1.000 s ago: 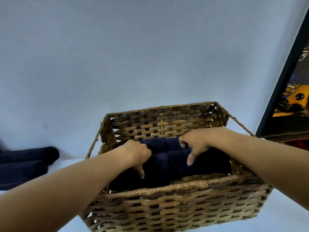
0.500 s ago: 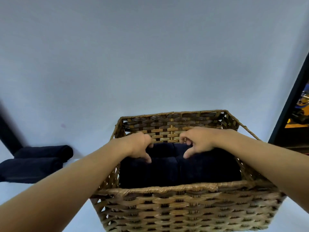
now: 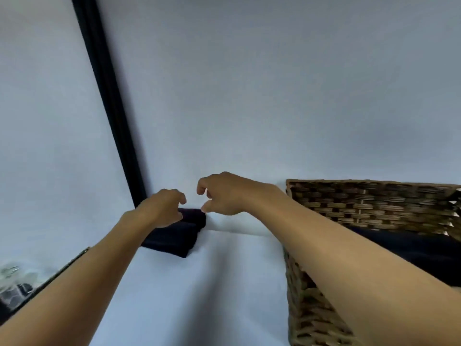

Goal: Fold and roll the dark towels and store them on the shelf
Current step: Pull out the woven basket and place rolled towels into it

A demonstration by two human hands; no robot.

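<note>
At the right a wicker basket [image 3: 349, 208] stands on the white shelf [image 3: 212, 290], folded dark towels [image 3: 411, 250] inside it. Farther in, the left hand [image 3: 164, 208] and right hand [image 3: 222, 196] hover loosely curled, empty, over rolled dark towels [image 3: 174, 240] stacked in the corner beside a black post [image 3: 109, 101].

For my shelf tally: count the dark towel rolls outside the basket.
2: one roll in the back corner by the black post, the other just in front of it. The left hand may hide more.
</note>
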